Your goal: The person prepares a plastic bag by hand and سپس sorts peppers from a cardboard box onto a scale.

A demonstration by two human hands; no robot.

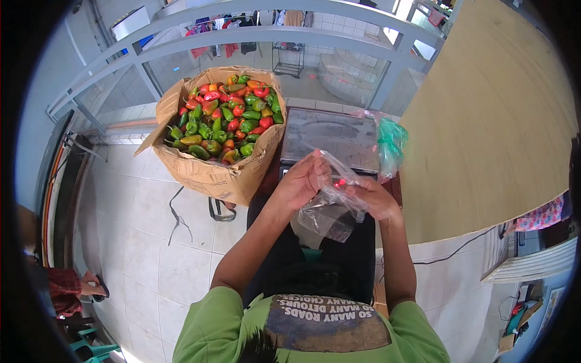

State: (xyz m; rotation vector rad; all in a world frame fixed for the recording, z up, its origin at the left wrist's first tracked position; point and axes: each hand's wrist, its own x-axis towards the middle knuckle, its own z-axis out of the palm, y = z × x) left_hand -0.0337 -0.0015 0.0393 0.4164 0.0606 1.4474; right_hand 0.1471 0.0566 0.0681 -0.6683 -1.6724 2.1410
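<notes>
A clear plastic bag (333,215) hangs between my two hands, above my lap. My left hand (305,179) pinches its upper edge with the fingertips, and my right hand (374,197) grips its other side. Just beyond my hands lies a weighing scale with a flat metal plate (329,131); its lit red digits show through the plastic. To the left of the scale stands an open cardboard box (213,181) full of red, green and orange peppers (227,118). Green and clear plastic bags (392,140) lie against the scale's right side.
A curved wooden board (481,127) rises at the right. Behind the box and scale runs a grey metal railing (268,36) with glass panels. Black straps (222,211) lie on the tiled floor. Another person's leg (88,288) shows at the far left, near a green plastic stool (93,347).
</notes>
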